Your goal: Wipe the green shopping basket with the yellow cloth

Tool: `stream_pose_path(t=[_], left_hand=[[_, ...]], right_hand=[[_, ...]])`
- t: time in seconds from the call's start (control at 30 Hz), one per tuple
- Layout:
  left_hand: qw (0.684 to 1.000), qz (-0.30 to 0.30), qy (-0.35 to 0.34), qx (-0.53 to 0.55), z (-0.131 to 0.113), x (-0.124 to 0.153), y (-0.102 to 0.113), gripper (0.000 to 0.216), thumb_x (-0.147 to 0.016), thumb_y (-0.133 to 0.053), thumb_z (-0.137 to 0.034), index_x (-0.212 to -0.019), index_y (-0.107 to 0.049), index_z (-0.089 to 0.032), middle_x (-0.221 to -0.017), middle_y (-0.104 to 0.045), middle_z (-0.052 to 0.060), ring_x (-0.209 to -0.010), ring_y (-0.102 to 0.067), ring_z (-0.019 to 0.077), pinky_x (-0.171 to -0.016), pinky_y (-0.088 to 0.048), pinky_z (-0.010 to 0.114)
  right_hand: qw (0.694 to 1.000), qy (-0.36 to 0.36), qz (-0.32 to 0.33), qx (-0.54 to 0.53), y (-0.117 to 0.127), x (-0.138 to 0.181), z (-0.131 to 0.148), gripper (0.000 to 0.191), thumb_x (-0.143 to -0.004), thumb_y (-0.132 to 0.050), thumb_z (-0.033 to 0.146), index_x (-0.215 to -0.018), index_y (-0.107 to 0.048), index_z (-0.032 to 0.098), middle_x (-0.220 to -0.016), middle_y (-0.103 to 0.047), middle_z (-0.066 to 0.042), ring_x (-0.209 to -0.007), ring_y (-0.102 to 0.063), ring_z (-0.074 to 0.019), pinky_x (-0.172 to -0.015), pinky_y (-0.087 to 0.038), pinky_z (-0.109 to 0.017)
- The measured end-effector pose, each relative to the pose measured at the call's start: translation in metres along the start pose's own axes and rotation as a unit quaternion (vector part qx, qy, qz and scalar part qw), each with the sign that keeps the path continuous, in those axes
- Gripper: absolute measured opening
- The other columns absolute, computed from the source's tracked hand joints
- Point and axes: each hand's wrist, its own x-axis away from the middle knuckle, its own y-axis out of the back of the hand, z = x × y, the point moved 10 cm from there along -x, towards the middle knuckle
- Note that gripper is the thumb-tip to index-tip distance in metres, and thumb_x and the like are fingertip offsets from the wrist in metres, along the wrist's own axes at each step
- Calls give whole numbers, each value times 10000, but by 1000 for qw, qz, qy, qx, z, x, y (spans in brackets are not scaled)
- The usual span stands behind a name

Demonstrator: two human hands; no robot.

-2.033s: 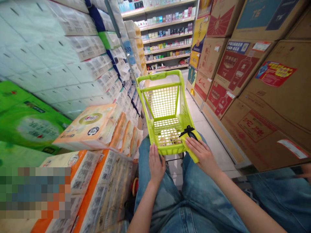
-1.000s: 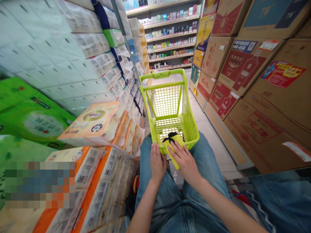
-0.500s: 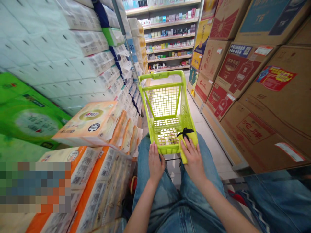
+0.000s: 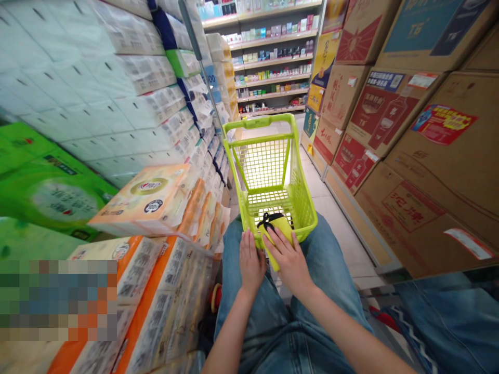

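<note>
A lime-green plastic shopping basket (image 4: 307, 200) with mesh sides stands between my knees, its extended grey pull handle (image 4: 191, 34) rising at the far left corner. My left hand (image 4: 251, 262) lies flat at the near left corner of the rim, fingers straight and side by side. Under my right hand (image 4: 288, 259) is a yellow cloth (image 4: 281, 227) with black trim, held draped over the near rim. The fingers press it down around the middle of that edge. The part beneath the palm is hidden.
Stacked tissue packs (image 4: 156, 195) crowd my left side. Cardboard cartons (image 4: 436, 202) are piled along the right on a low ledge. Shelves of small goods (image 4: 273, 67) close off the aisle beyond the basket. Pale tiled floor (image 4: 331, 208) runs between the stacks.
My right hand has slid left along the near rim with the yellow cloth, from the right corner to about the middle. My left hand has stayed nearly in place.
</note>
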Motion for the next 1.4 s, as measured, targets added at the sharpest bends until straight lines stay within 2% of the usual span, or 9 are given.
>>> stream_pose_path(t=[0.2,0.47,0.63,0.8,0.97,1.07,1.2,1.3,1.4], left_hand=[[1000,2,2,-20,-3,-2,0,719,-925,-435,-117,-1562,-106,-175,-1589,-294,187,-1505,-190,282,-1158,-331,569],[1000,6,6,-14,-2,-2,0,706,-931,-434,-129,-1560,-116,-172,-1585,-302,186,-1503,-195,282,-1154,-342,561],[1000,0,11,5,-1,-3,1,690,-933,-428,-133,-1557,-138,-183,-1578,-319,179,-1503,-199,278,-1162,-328,557],[1000,7,15,2,-4,-3,4,732,-899,-431,-103,-1560,-130,-193,-1578,-325,161,-1505,-196,276,-1170,-304,551],[999,32,37,13,-16,-21,25,781,-845,-491,-109,-1551,-167,-188,-1526,-399,152,-1457,-305,288,-1162,-302,536],[996,83,-3,36,-36,-47,31,698,-903,-509,-198,-1535,-212,-227,-1439,-510,122,-1395,-402,257,-1145,-333,494],[971,214,-77,69,-62,-81,6,619,-922,-550,-359,-1494,-326,-281,-1487,-473,97,-1405,-401,248,-1171,-293,485],[958,251,-106,92,-72,-104,-13,530,-908,-583,-389,-1410,-451,-284,-1419,-544,85,-1335,-487,237,-1157,-312,484],[944,276,-118,139,-82,-123,-27,388,-868,-652,-362,-1236,-591,-258,-1310,-616,82,-1248,-552,237,-1081,-399,449]], right_hand=[[998,-50,-5,29,19,12,-36,906,-713,-456,-30,-1540,-262,285,-1591,-322,-59,-1479,-270,-242,-1206,-86,-562],[999,-32,4,25,26,14,-43,875,-726,-471,-21,-1525,-310,296,-1632,-203,-92,-1480,-265,-269,-1184,-204,-539],[999,-35,-19,24,38,21,-48,764,-785,-509,26,-1478,-408,331,-1588,-327,-85,-1396,-402,-269,-1118,-318,-472],[999,-46,6,13,44,20,-54,778,-735,-476,-25,-1434,-483,317,-1513,-460,-64,-1355,-449,-251,-1032,-376,-416],[999,-6,-13,-30,48,23,-59,646,-797,-454,-19,-1346,-584,298,-1475,-503,-74,-1333,-474,-236,-1029,-402,-419],[997,13,-53,-58,51,30,-66,544,-851,-470,17,-1287,-634,297,-1448,-510,-100,-1290,-506,-248,-1005,-443,-424],[993,5,-79,-89,52,37,-74,518,-869,-489,40,-1302,-618,293,-1432,-491,-112,-1264,-520,-262,-988,-478,-438],[990,-22,-75,-118,52,38,-79,596,-861,-482,30,-1393,-525,295,-1435,-464,-113,-1243,-527,-253,-989,-496,-431],[985,-68,-70,-145,53,39,-86,698,-849,-471,20,-1480,-396,311,-1410,-455,-113,-1168,-559,-230,-974,-519,-415]])
